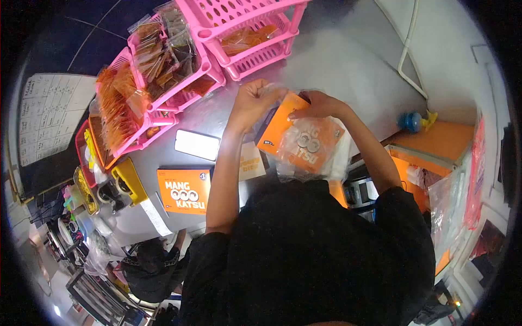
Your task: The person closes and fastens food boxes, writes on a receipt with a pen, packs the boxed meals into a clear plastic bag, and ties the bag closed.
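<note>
An orange box (280, 125) with a dark side is in front of my chest, beside a clear plastic bag (315, 146) through which orange "Mang Katsu" printing shows. I cannot tell whether the box is inside the bag or behind it. My left hand (256, 103) is closed, its fingertips pinching clear plastic at the box's upper left. Across the box's upper right, my right hand (322, 105) grips it with the thumb on its face. Another orange Mang Katsu box (185, 191) lies flat on the grey table (331, 60). A cream printed card (251, 162) rests near my left forearm.
Pink stacked baskets (217, 81) hold packets of orange and brown contents (152, 54). A lit phone (197, 145) lies by my left arm, near a yellow tape dispenser (129, 182). An orange carton (435, 144) stands at right. Another person (152, 269) is at lower left.
</note>
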The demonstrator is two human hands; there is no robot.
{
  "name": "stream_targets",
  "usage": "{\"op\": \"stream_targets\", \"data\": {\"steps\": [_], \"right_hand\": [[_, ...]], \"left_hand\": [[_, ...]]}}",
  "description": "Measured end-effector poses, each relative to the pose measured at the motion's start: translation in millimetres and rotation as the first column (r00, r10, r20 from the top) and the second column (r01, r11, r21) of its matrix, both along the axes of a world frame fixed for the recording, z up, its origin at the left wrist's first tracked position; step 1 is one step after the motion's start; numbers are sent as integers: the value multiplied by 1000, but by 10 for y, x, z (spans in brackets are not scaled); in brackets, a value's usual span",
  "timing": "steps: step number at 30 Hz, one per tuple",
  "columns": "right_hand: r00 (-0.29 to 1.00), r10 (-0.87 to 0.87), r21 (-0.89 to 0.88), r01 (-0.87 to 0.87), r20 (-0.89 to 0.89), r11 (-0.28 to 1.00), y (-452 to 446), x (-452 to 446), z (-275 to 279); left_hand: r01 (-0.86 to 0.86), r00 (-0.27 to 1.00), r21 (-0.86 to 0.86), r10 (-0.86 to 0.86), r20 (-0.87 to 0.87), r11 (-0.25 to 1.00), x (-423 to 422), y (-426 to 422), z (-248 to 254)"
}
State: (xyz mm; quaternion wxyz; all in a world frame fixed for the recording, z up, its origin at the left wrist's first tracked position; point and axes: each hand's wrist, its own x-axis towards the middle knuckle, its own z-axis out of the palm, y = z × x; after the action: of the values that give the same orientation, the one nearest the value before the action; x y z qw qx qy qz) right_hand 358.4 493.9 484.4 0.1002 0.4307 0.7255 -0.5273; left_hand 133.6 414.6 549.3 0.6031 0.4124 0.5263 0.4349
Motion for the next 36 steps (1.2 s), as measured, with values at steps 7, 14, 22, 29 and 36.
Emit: {"op": "stream_targets", "data": {"steps": [7,14,22,29,36], "right_hand": [[931,-157,-174,104,-329,979,-97,290,271],[942,-157,-166,111,-295,980,32,419,708],[951,-96,-133,59,-294,989,134,490,776],[964,11,-120,-44,-267,992,174,522,1021],[981,48,-87,-66,-190,994,207,688,1095]], "left_hand": [[143,882,269,0,-470,952,-374,-57,-617],[-78,826,405,287,-486,911,-206,-7,-612],[-86,782,591,422,-459,802,-61,-157,30],[-88,708,436,364,-605,896,-211,-145,-464],[-127,792,350,307,-527,928,-152,-134,-315]]}}
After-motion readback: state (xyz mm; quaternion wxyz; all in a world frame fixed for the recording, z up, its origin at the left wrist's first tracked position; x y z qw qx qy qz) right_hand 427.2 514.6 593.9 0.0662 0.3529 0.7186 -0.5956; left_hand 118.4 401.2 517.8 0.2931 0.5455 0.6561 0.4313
